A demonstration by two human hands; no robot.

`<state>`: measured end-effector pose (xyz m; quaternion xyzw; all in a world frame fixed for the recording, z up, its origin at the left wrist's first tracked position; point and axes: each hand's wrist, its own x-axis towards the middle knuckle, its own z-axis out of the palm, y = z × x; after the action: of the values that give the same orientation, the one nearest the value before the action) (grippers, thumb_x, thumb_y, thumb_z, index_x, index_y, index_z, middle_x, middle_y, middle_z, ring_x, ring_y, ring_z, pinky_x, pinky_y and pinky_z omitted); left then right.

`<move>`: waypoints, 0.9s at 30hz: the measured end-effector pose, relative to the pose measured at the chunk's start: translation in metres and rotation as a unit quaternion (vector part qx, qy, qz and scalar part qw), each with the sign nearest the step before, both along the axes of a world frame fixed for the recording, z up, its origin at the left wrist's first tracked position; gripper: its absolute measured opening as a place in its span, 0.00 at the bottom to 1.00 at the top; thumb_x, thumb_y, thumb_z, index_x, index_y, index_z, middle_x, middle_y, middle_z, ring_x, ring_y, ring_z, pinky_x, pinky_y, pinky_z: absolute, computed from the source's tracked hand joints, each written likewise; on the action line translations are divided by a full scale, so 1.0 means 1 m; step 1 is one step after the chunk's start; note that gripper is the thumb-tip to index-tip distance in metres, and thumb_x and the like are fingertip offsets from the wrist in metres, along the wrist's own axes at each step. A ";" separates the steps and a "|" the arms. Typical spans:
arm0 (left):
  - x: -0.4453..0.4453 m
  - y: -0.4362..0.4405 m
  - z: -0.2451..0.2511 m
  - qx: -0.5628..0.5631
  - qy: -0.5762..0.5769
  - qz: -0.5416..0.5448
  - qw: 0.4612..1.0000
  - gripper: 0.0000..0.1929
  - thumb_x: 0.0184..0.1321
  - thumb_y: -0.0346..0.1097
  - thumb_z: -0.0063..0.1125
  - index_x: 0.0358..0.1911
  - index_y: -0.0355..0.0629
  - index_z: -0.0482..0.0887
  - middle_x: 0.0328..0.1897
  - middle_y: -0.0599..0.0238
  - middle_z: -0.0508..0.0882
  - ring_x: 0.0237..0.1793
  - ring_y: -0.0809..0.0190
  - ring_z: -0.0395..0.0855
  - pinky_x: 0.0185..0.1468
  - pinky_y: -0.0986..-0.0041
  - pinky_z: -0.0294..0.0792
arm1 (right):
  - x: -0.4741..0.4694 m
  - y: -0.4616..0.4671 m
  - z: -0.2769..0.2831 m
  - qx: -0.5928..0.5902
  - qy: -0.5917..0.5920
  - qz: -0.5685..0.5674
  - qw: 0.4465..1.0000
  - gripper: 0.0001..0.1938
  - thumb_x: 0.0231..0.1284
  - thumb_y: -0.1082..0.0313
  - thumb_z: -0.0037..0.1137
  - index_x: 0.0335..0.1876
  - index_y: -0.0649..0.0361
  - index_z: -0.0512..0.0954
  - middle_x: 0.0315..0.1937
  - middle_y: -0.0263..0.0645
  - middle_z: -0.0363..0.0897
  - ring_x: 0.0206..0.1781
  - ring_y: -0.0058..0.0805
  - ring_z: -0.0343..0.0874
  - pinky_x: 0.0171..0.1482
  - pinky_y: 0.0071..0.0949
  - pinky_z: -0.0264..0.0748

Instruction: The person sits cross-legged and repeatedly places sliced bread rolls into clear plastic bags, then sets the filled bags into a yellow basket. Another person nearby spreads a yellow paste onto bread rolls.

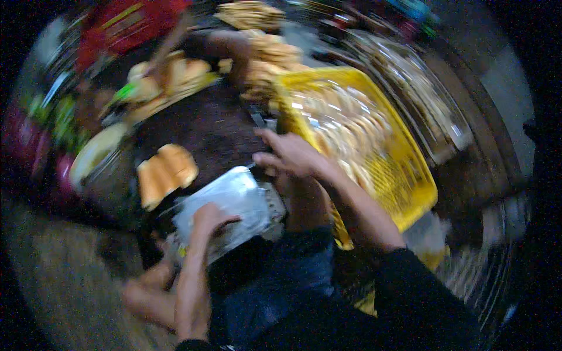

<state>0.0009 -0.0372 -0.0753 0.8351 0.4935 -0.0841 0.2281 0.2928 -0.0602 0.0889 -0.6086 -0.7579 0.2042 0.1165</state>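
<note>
My left hand [210, 221] rests over a shallow pale metal or plastic tray [237, 193] near my lap; blur hides what its fingers hold, if anything. Beyond the tray's right corner is my right hand [281, 153], its index finger and thumb stretched to the left and apart. A thin dark object, perhaps a knife [257, 117], shows just above that hand; whether the hand touches it I cannot tell. To the left of the tray, several joined bread rolls [167, 173] lie on the dark surface. A yellow plastic basket [395, 175] with packaged rolls stands by my right forearm.
Another person's arm [219, 41] reaches in at the top, near more bread [175, 79] on a board and stacked rolls [272, 52]. A pale bowl or lid [99, 151] stands at the left. A clear container [421, 92] lies beyond the basket.
</note>
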 end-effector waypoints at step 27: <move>-0.073 0.011 0.078 0.071 -0.776 0.534 0.329 0.16 0.63 0.47 0.59 0.37 0.40 0.81 0.35 0.63 0.83 0.30 0.64 0.81 0.33 0.69 0.76 | -0.147 0.014 -0.063 0.013 0.615 -0.089 0.784 0.13 0.73 0.62 0.46 0.54 0.62 0.69 0.45 0.46 0.80 0.34 0.29 0.82 0.37 0.25 0.81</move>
<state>-0.0721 -0.0261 0.0029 0.0925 0.4369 0.7773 0.4432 0.1457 -0.0459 0.0260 -0.4172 -0.4711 0.5140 0.5830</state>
